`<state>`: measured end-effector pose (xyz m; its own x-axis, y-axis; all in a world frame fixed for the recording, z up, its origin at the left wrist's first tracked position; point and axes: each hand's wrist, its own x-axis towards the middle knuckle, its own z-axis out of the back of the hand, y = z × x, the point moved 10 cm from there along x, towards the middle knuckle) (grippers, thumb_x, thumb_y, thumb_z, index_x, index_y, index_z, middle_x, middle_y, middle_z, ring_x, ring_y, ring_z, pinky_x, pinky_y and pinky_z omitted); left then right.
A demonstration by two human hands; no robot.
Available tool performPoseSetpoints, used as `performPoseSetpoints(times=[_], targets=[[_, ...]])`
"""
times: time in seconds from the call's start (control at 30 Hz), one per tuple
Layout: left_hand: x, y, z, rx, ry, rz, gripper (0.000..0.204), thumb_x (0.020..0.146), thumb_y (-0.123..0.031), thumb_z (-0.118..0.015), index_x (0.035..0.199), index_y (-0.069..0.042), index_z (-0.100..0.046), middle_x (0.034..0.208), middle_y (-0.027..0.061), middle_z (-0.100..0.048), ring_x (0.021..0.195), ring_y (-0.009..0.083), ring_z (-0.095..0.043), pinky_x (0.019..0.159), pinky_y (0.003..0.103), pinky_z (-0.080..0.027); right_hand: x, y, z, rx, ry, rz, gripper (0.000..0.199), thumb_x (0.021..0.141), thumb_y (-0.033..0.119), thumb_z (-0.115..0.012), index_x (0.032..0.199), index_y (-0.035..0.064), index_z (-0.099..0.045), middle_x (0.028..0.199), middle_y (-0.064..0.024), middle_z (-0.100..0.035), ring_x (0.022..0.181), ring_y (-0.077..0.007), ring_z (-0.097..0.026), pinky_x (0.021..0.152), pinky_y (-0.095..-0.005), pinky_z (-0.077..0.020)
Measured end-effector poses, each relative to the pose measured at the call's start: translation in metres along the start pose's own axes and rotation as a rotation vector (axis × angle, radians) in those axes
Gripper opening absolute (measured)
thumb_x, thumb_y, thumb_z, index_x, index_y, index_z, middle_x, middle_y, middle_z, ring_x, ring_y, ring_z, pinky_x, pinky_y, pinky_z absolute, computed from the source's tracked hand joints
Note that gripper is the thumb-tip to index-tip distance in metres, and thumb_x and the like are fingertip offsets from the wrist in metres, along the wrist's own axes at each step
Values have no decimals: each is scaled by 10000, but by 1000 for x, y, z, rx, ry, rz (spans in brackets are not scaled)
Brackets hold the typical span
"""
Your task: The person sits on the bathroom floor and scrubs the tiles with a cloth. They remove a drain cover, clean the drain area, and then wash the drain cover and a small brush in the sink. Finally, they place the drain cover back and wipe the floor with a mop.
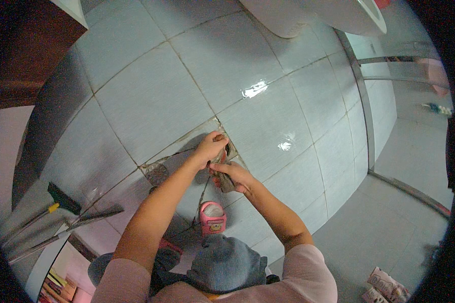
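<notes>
My left hand [211, 150] is closed above the corner of a floor tile, its fingers pinched around a small brown thing whose kind I cannot make out. Just below it, my right hand [237, 175] grips a grey-brown, dirty-looking piece [228, 184] that resembles a wet rag. The two hands nearly touch, and their fingers hide part of what they hold. Beside the left fingers shows a dark opening [231, 149] in the floor. A round greyish disc [155, 173] lies on the floor to the left of my left forearm.
Grey-blue tiles [151, 76] with dark joints surround me. A pink slipper [213, 218] is on my foot. Long-handled cleaning tools, one a dark green brush [64, 198], lie at left. A white toilet base [283, 20] stands ahead; a metal-framed glass partition [365, 111] runs along the right.
</notes>
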<state>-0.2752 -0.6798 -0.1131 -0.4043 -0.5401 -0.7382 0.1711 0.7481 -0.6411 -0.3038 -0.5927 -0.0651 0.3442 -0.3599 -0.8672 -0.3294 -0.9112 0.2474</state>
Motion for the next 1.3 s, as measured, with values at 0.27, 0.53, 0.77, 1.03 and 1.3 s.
performPoseSetpoints(times=[0.27,0.53,0.77,1.03,1.3], targets=[[19,-9,9,460,-292,-255,230,809,-166,-524,951,15,-514,901,232,-590,872,383,-566,735,423,-449,30,9,29,-378,-174,190,316,752,241,-638,982,38,-565,829,-78,-614,734,-230,-587,636,-342,-468],[-4,-31,0,645,-459,-260,196,803,-161,-524,910,-2,-486,908,233,-566,870,408,-539,724,450,-441,44,31,28,-1169,-411,664,411,760,367,-561,1025,54,-574,946,-222,-603,896,-359,-583,753,-402,-460],[0,-24,0,141,-116,8,396,789,-313,-627,1014,-22,-481,925,148,-590,875,271,-569,728,362,-457,13,2,39,-224,-208,275,495,792,381,-546,1120,17,-478,894,-152,-590,797,-294,-586,724,-439,-472],[-106,-107,-81,-1049,1148,-72,892,719,-614,-552,1346,-75,-217,1306,188,-357,1069,317,-476,906,481,-384,-85,22,-87,1001,970,245,621,759,514,-564,1226,140,-399,742,-48,-512,483,-118,-488,378,-227,-446],[-96,-115,-75,-475,797,12,473,802,-323,-618,1158,-63,-449,820,46,-575,690,177,-597,586,294,-509,-101,45,-96,827,802,155,577,764,417,-645,1158,65,-414,650,29,-427,477,-17,-398,390,-152,-362]])
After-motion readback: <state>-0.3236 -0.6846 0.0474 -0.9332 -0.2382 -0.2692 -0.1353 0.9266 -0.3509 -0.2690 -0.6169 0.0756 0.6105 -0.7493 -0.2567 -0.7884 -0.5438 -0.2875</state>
